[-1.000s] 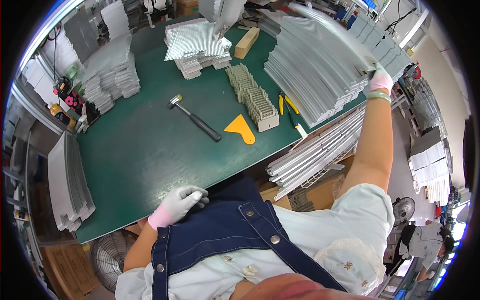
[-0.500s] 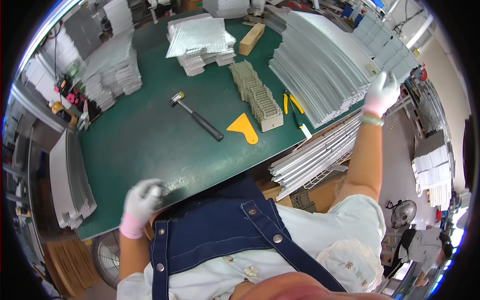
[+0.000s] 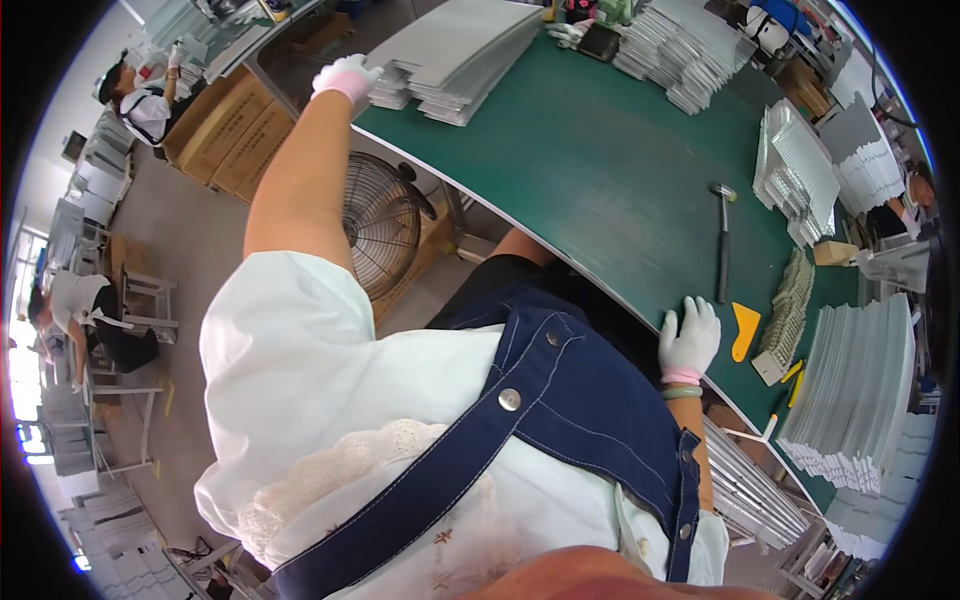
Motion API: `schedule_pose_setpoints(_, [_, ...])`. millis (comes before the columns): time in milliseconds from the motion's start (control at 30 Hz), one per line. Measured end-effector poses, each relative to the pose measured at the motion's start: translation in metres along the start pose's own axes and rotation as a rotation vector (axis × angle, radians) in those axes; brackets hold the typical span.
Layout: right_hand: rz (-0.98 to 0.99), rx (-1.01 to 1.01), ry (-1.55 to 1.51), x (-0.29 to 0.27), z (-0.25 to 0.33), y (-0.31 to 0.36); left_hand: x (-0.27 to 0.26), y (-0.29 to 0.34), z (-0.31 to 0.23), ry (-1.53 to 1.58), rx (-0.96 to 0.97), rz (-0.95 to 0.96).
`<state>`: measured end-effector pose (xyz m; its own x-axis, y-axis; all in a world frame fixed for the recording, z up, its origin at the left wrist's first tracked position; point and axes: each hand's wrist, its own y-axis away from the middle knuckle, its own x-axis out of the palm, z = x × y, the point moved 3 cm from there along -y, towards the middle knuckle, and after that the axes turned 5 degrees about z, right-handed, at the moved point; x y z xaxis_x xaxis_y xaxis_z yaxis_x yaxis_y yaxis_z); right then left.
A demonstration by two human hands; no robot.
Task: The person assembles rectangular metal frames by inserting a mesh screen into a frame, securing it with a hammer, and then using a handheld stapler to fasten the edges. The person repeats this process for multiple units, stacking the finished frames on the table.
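Note:
My left hand (image 3: 345, 78), in a white glove with a pink cuff, reaches out to the near corner of a stack of flat grey-white panels (image 3: 462, 45) at the table's left end. Its fingers are stretched toward the panels; whether they touch is hard to tell. Near the front edge of the green table (image 3: 610, 170), my right hand (image 3: 690, 338) lies flat with its gloved fingers apart, holding nothing. Just right of it lie a yellow scraper (image 3: 743, 330) and a black-handled mallet (image 3: 723, 245).
A row of beige slotted blocks (image 3: 787, 315), yellow-handled pliers (image 3: 796, 385) and a large stack of ribbed panels (image 3: 850, 385) occupy the right side. More panels (image 3: 680, 50) stand at the back. A floor fan (image 3: 380, 225) and cartons (image 3: 225, 130) are left, with co-workers beyond.
The view has swung to the left. My right hand has left the large panel stack for the table's front edge. My left hand has moved outward to the stack at the left end.

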<state>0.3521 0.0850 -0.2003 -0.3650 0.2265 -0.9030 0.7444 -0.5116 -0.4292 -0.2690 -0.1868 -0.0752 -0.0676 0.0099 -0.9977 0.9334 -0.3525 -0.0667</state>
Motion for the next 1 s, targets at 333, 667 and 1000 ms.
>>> schedule_pose_setpoints(333, [0.021, 0.045, 0.014, 0.005, 0.000, 0.000, 0.029, -0.048, -0.009, 0.016, 0.111, -0.161])
schedule_pose_setpoints(667, [0.048, 0.108, -0.056, -0.005, 0.004, -0.010, -0.005, -0.108, -0.001, -0.005, 0.335, 0.122])
schedule_pose_setpoints(1000, [0.010, 0.193, -0.165, -0.003, -0.003, -0.003, -0.115, 0.018, -0.070, 0.897, 0.489, -0.268])
